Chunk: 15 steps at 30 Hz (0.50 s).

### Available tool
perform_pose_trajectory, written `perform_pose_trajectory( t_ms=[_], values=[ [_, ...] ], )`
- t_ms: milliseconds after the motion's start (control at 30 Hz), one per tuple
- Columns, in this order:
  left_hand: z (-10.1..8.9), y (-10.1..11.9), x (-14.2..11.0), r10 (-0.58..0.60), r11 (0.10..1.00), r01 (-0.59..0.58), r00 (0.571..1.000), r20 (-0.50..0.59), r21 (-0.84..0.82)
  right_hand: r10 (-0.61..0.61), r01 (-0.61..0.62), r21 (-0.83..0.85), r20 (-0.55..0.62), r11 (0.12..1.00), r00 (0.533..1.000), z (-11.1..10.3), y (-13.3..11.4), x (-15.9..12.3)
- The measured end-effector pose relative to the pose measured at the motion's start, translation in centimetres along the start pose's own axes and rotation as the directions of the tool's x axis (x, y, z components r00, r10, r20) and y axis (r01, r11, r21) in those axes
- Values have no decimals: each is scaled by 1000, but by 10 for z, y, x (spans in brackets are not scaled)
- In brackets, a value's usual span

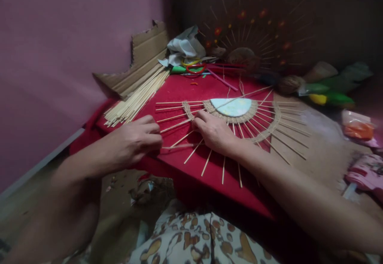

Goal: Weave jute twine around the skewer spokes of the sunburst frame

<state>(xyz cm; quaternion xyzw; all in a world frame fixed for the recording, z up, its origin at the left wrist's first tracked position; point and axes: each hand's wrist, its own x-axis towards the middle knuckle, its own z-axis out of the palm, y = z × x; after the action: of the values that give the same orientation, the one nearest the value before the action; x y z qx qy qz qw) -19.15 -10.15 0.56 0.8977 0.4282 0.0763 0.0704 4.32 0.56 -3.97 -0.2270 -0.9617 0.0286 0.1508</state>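
A half-round fan frame of thin wooden sticks lies on the red cloth, its sticks spreading from a pale blue half-disc with a woven twine border. An outer band of woven twine crosses the sticks at the right, and a short woven part shows at the left. My right hand presses on the sticks, fingers closed at the left end of that band; what its fingertips pinch is hidden. Left of the frame, my left hand is closed on a strand of twine stretched towards my right hand.
Loose sticks lie in a bundle at the left, beside torn cardboard. Red-handled scissors and crumpled pale plastic sit behind. A larger decorated stick fan leans at the back. A pink object is at the right.
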Motion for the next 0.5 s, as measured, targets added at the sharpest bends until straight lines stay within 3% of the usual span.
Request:
perform_pose_trajectory(
  t_ms=[133,300,500],
  values=[
    [3,-2,-6,49,997,-41,991,125,-66,12,-12,9,4,1000,1000,1,0,1],
    [10,-9,4,-56,991,56,998,-5,125,10,-10,16,-12,1000,1000,1,1,0],
    [-1,-8,24,-76,910,137,983,-168,392,10,-9,70,-14,997,1000,2,1,-3]
  ],
)
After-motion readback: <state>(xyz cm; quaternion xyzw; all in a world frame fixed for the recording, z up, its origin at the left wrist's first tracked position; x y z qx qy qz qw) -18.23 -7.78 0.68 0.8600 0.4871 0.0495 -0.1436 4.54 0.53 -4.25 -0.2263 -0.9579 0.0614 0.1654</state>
